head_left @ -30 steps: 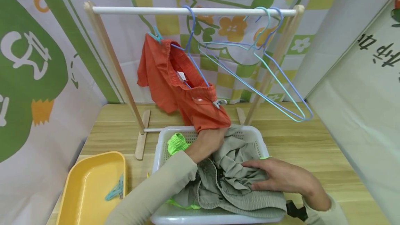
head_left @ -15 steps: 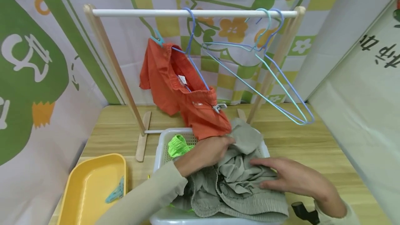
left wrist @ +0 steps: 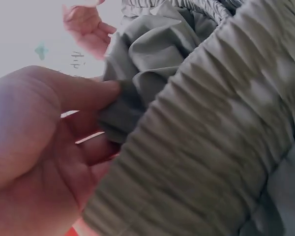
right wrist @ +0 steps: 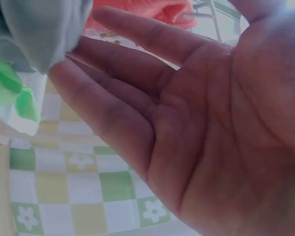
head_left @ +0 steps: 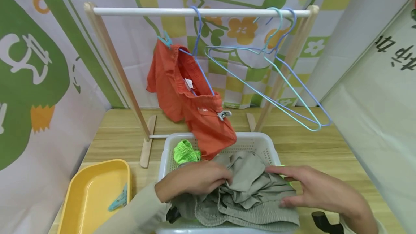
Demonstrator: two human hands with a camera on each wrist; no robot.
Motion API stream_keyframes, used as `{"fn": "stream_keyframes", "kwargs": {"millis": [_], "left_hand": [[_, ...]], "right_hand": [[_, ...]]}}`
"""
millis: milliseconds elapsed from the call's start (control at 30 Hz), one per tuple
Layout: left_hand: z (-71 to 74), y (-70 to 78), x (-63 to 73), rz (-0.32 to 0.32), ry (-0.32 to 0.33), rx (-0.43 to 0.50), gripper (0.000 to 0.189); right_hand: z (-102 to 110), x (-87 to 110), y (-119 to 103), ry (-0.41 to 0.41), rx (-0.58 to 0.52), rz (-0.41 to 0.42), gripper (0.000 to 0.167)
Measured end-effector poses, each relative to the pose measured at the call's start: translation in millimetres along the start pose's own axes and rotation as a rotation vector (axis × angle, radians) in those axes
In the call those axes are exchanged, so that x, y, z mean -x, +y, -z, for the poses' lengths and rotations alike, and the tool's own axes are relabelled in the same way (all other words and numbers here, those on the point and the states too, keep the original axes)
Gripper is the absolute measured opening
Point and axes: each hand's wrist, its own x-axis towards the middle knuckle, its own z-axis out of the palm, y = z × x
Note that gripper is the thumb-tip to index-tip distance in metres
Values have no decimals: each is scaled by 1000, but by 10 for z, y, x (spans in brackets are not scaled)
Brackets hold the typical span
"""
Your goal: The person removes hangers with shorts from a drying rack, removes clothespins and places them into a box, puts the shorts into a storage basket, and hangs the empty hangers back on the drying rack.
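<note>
1. Grey garment (head_left: 248, 185): bunched in the white basket (head_left: 258, 143), spilling over its right rim.
2. Left hand (head_left: 203, 178): over basket's middle, thumb and fingers pinching grey fabric.
3. Right hand (head_left: 320, 192): basket's right side, fingers extended, tips on fabric.
4. In the way: orange shorts (head_left: 201, 115) (hanging) droop over basket's rear rim.
5. Green cloth (head_left: 186, 152): basket's back-left corner. Yellow tray (head_left: 94, 187): left of basket.

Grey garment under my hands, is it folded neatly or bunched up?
Bunched up: the grey garment lies in loose, irregular creases, its elastic waistband curving unevenly across the front.
</note>
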Motion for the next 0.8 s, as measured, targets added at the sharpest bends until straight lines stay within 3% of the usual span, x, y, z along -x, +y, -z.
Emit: {"fn": "stream_keyframes", "kwargs": {"millis": [100,233,333,467,633,733,800], "left_hand": [[-9,27,98,41,-39,-38,12],[-15,55,220,61,-105,-95,21],[-1,81,302,79,-151,-97,35],[32,128,403,126,-143,-90,42],[89,152,519,162,-107,-59,42],[103,135,552,172,-102,-48,43],[92,123,564,174,-108,-52,45]], "right_hand": [[19,40,-15,-29,-8,-30,71],[52,100,13,-50,-70,-46,61],[80,185,55,-28,-93,3,47],[82,273,94,-35,-164,49,37],[7,196,88,-99,-119,35,48],[-42,86,97,-103,-31,91,60],[-70,19,108,-122,-40,122,65]]}}
